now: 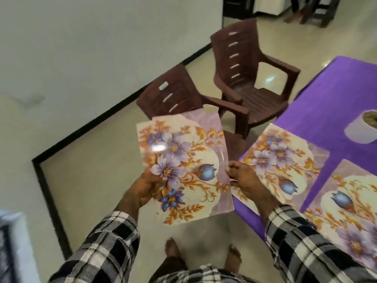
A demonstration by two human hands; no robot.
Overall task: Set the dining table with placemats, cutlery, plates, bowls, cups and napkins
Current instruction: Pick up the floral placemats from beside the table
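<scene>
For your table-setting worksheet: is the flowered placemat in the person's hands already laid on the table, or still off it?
Off it. The placemat is held above the floor by both hands.

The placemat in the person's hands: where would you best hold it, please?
By its two opposite side edges, as now: the left hand grips the near-left edge, the right hand pinches the right edge. The placemat is thin and flat, so a two-sided hold probably stops sagging.

Three placemats (184, 168), two chairs (255, 78), one cup (363, 127).
</scene>
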